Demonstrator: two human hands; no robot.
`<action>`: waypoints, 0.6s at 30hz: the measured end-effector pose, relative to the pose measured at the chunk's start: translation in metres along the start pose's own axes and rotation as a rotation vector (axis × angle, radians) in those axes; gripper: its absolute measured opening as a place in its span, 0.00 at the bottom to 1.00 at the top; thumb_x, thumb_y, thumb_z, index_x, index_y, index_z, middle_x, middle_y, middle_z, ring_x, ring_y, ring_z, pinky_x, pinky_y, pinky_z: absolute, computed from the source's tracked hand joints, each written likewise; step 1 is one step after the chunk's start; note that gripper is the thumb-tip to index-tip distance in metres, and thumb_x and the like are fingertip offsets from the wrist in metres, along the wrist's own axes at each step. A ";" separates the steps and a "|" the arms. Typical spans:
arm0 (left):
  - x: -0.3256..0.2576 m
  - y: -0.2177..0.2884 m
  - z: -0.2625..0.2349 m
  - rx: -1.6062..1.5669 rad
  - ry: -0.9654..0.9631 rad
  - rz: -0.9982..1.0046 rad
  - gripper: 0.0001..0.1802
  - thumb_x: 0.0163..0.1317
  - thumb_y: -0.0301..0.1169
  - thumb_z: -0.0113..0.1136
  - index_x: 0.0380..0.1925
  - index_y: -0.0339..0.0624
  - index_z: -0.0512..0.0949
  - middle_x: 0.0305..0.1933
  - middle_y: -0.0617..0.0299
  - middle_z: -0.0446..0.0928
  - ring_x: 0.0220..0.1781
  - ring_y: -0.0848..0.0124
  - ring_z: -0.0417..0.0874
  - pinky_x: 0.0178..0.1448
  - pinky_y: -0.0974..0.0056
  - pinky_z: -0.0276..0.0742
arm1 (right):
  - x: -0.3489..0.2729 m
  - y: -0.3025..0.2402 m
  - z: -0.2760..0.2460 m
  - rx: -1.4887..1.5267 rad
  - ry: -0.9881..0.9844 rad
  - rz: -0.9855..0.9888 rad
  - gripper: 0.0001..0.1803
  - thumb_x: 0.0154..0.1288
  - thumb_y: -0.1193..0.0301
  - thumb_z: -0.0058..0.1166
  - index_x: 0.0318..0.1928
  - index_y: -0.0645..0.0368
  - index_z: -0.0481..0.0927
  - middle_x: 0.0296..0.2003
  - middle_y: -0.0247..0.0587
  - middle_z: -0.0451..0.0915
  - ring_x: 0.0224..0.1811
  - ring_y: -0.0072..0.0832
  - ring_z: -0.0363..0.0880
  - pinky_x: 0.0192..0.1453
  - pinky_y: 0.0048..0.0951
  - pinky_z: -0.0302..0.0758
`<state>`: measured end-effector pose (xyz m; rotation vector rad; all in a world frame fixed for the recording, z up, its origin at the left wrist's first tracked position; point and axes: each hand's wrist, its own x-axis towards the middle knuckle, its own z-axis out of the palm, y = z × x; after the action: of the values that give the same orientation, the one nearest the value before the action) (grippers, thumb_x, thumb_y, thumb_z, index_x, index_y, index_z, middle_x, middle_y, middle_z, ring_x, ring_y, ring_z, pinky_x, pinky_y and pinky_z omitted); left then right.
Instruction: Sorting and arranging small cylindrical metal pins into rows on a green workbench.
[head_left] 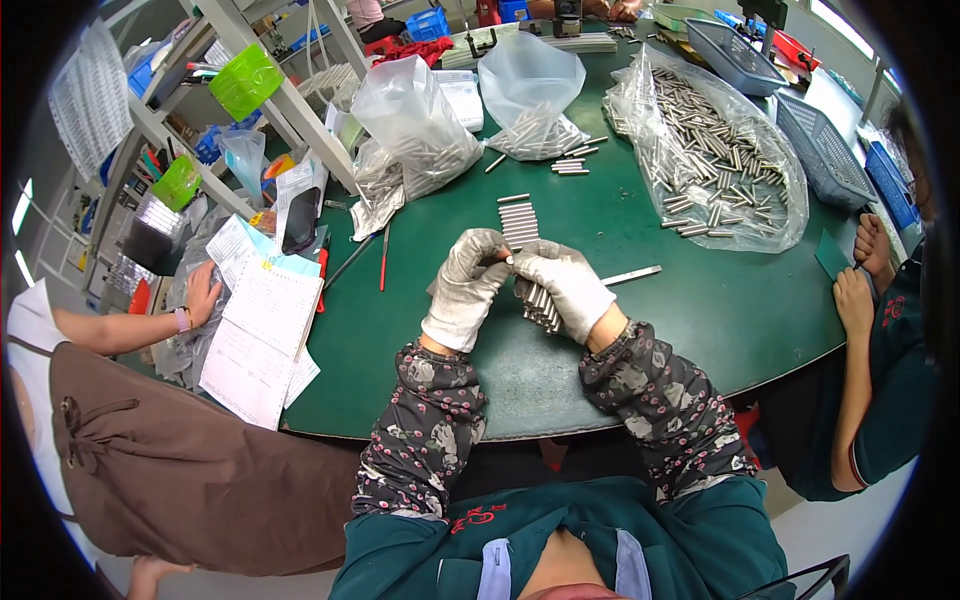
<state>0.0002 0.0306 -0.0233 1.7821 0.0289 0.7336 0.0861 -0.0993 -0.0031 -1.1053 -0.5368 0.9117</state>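
Note:
My left hand (465,290), in a whitish work glove, is closed with thumb and forefinger pinched at a small metal pin (509,260). The gloved right hand (568,287) meets it there, its fingertips also closed at the pin. Below the right palm shows a bundle of metal pins (541,310), seen mostly by their ends; the fingers partly hide it. Just beyond both hands, a neat row of pins (518,222) lies side by side on the green table (420,330). A flat metal strip (632,274) sticks out to the right of my right hand.
A large clear bag of loose pins (715,150) lies open at the right. Two plastic bags (415,125) (532,95) stand at the back. On the left are a red pen (385,258), papers (262,330) and a phone (300,220). People (200,440) (885,340) are on both sides.

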 end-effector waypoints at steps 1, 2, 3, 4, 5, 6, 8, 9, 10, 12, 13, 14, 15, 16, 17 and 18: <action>0.000 -0.001 -0.001 0.021 -0.001 0.000 0.11 0.53 0.20 0.57 0.37 0.42 0.70 0.35 0.68 0.71 0.36 0.79 0.72 0.39 0.75 0.70 | 0.000 0.001 0.000 -0.002 -0.012 0.010 0.09 0.58 0.68 0.51 0.33 0.61 0.75 0.22 0.30 0.73 0.22 0.16 0.69 0.25 0.18 0.66; 0.000 -0.001 -0.001 0.042 -0.002 0.000 0.14 0.51 0.18 0.57 0.38 0.43 0.71 0.35 0.68 0.71 0.38 0.78 0.73 0.40 0.73 0.72 | 0.000 0.001 -0.001 -0.005 -0.024 0.021 0.08 0.58 0.68 0.51 0.32 0.60 0.75 0.22 0.29 0.73 0.22 0.16 0.69 0.25 0.18 0.66; 0.000 -0.002 -0.001 0.041 -0.003 0.000 0.14 0.51 0.18 0.57 0.38 0.43 0.71 0.35 0.68 0.71 0.38 0.78 0.73 0.40 0.73 0.72 | -0.001 0.001 -0.001 -0.005 -0.023 0.021 0.08 0.58 0.68 0.51 0.32 0.60 0.75 0.22 0.29 0.73 0.22 0.16 0.69 0.25 0.18 0.66; 0.000 -0.002 0.000 0.038 -0.006 0.021 0.14 0.51 0.17 0.57 0.38 0.43 0.71 0.35 0.67 0.71 0.38 0.77 0.73 0.41 0.73 0.72 | -0.001 0.001 0.000 -0.012 -0.022 0.022 0.08 0.58 0.68 0.51 0.32 0.60 0.75 0.22 0.29 0.73 0.22 0.16 0.69 0.25 0.18 0.66; 0.000 -0.002 0.000 0.036 -0.009 0.043 0.14 0.51 0.17 0.57 0.38 0.42 0.71 0.35 0.67 0.71 0.38 0.77 0.73 0.41 0.73 0.71 | -0.002 0.000 0.000 -0.018 -0.021 0.024 0.08 0.58 0.68 0.51 0.32 0.60 0.75 0.22 0.29 0.72 0.22 0.16 0.68 0.25 0.18 0.66; 0.001 -0.002 0.000 0.036 -0.008 0.042 0.14 0.51 0.17 0.57 0.38 0.42 0.71 0.35 0.67 0.71 0.38 0.77 0.73 0.41 0.73 0.71 | -0.002 0.000 0.000 -0.018 -0.022 0.025 0.08 0.58 0.68 0.51 0.32 0.60 0.75 0.22 0.29 0.72 0.22 0.16 0.68 0.25 0.18 0.66; 0.004 -0.001 -0.001 0.060 -0.033 0.213 0.15 0.49 0.16 0.57 0.37 0.41 0.71 0.34 0.64 0.71 0.37 0.73 0.74 0.41 0.71 0.71 | -0.002 -0.001 0.001 -0.033 -0.019 0.036 0.08 0.57 0.69 0.51 0.32 0.60 0.75 0.22 0.29 0.72 0.22 0.16 0.68 0.25 0.18 0.66; 0.005 0.001 -0.001 0.059 -0.033 0.212 0.15 0.49 0.16 0.57 0.37 0.41 0.71 0.34 0.64 0.71 0.37 0.73 0.74 0.41 0.71 0.71 | -0.002 -0.002 0.001 -0.033 -0.019 0.038 0.08 0.57 0.69 0.51 0.32 0.60 0.75 0.22 0.29 0.72 0.22 0.16 0.68 0.25 0.18 0.66; 0.006 0.004 -0.001 0.156 -0.031 0.272 0.14 0.47 0.16 0.57 0.36 0.41 0.71 0.34 0.63 0.71 0.37 0.71 0.74 0.41 0.69 0.71 | -0.002 -0.002 0.001 -0.037 -0.020 0.039 0.07 0.57 0.69 0.50 0.32 0.60 0.75 0.22 0.29 0.72 0.22 0.16 0.68 0.25 0.18 0.66; 0.007 0.005 -0.002 0.252 -0.029 0.331 0.14 0.46 0.16 0.58 0.35 0.41 0.72 0.34 0.62 0.72 0.37 0.68 0.74 0.42 0.68 0.71 | -0.002 -0.001 0.001 -0.041 -0.022 0.042 0.07 0.57 0.69 0.50 0.31 0.60 0.75 0.22 0.29 0.72 0.22 0.16 0.69 0.26 0.18 0.66; 0.007 0.005 -0.002 0.271 -0.027 0.358 0.14 0.45 0.16 0.58 0.34 0.41 0.72 0.34 0.61 0.72 0.37 0.66 0.75 0.41 0.67 0.71 | -0.002 0.000 0.000 -0.057 -0.036 0.024 0.07 0.57 0.69 0.50 0.31 0.60 0.74 0.21 0.29 0.72 0.22 0.17 0.69 0.26 0.18 0.66; 0.008 0.005 -0.002 0.289 -0.024 0.385 0.14 0.45 0.17 0.59 0.33 0.41 0.73 0.34 0.60 0.72 0.37 0.65 0.75 0.41 0.66 0.71 | -0.001 0.000 -0.001 -0.073 -0.051 0.006 0.07 0.57 0.68 0.49 0.30 0.60 0.74 0.21 0.29 0.72 0.21 0.17 0.69 0.26 0.19 0.66; 0.007 0.005 -0.001 0.289 -0.023 0.384 0.14 0.45 0.17 0.59 0.33 0.41 0.73 0.34 0.60 0.72 0.37 0.65 0.75 0.41 0.66 0.71 | -0.001 0.000 -0.001 -0.073 -0.051 0.007 0.07 0.57 0.68 0.49 0.30 0.60 0.74 0.21 0.29 0.72 0.21 0.17 0.69 0.26 0.19 0.66; 0.007 0.006 -0.001 0.283 -0.021 0.380 0.13 0.45 0.17 0.59 0.33 0.41 0.73 0.33 0.60 0.73 0.37 0.65 0.75 0.42 0.66 0.71 | -0.002 0.000 0.000 -0.046 -0.049 0.023 0.07 0.57 0.69 0.49 0.30 0.60 0.74 0.21 0.29 0.72 0.21 0.17 0.69 0.26 0.19 0.66; 0.007 0.007 -0.001 0.276 -0.018 0.377 0.13 0.45 0.18 0.60 0.33 0.41 0.73 0.33 0.60 0.73 0.37 0.65 0.75 0.42 0.66 0.71 | -0.002 -0.001 0.000 -0.020 -0.047 0.038 0.07 0.57 0.69 0.48 0.29 0.59 0.74 0.21 0.30 0.72 0.21 0.17 0.69 0.26 0.19 0.66; 0.007 0.006 -0.001 0.277 -0.018 0.376 0.13 0.45 0.18 0.60 0.33 0.41 0.73 0.33 0.60 0.73 0.37 0.65 0.75 0.42 0.66 0.71 | -0.002 0.000 0.000 -0.019 -0.047 0.040 0.07 0.57 0.69 0.48 0.29 0.59 0.74 0.21 0.30 0.72 0.21 0.17 0.69 0.26 0.19 0.66</action>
<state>0.0035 0.0316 -0.0144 2.0866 -0.2325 1.0207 0.0851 -0.1008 -0.0029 -1.1173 -0.5654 0.9710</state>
